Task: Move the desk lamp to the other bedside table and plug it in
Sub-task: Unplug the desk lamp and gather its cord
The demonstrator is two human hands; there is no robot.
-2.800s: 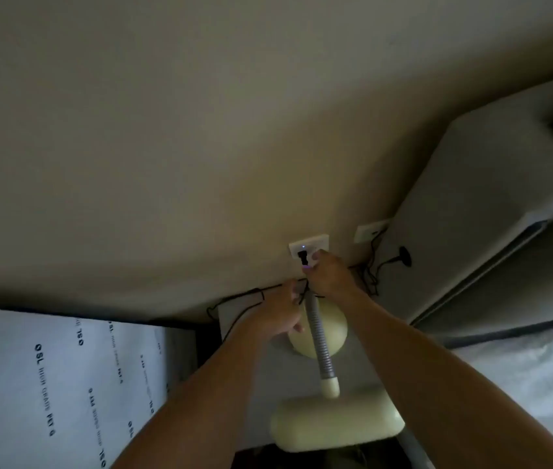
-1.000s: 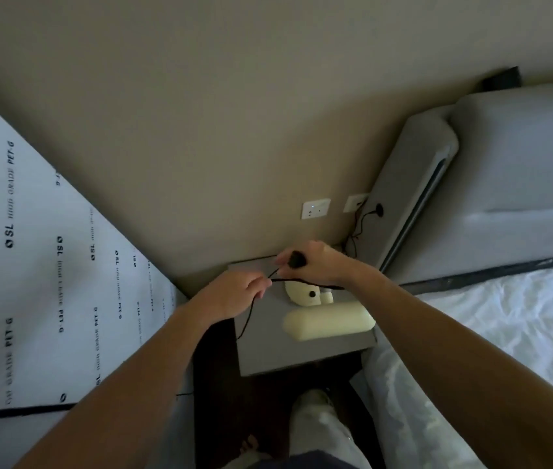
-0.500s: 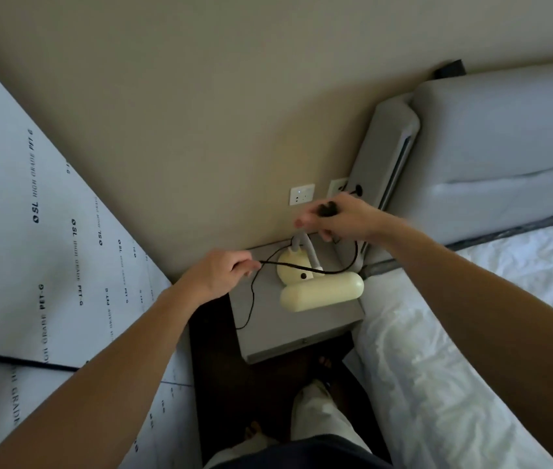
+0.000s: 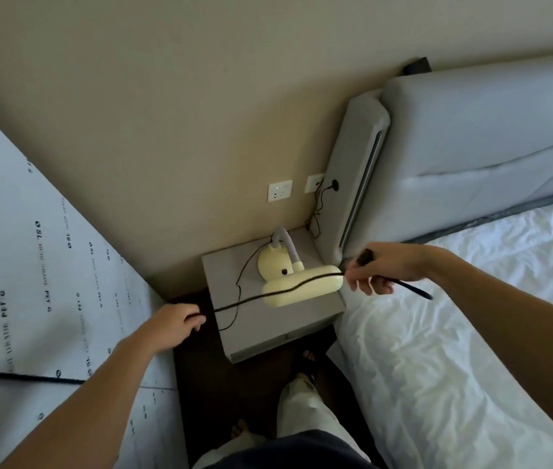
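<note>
A cream desk lamp (image 4: pixel 297 280) with a grey bendy neck stands on the grey bedside table (image 4: pixel 261 330) by the wall. Its black cord (image 4: pixel 251 299) is stretched between my two hands, passing over the lamp head. My right hand (image 4: pixel 383 269) hovers over the bed edge, right of the lamp, shut on the cord with the black plug sticking up from the fist. My left hand (image 4: pixel 175 324) is left of the table, fingers closed on the cord. A white wall socket (image 4: pixel 279 190) above the table has nothing plugged in.
A second socket (image 4: pixel 315 183) with another black cable sits next to the grey padded headboard (image 4: pixel 471 154). The bed with white sheets (image 4: pixel 471 333) fills the right. A printed white sheet (image 4: pixel 31 282) covers the left. My legs stand on dark floor (image 4: pixel 251 394) before the table.
The plug came out of the wall socket. My hands have drawn apart, pulling the cord taut, the right hand moving right over the bed edge and the left hand moving left and down.
</note>
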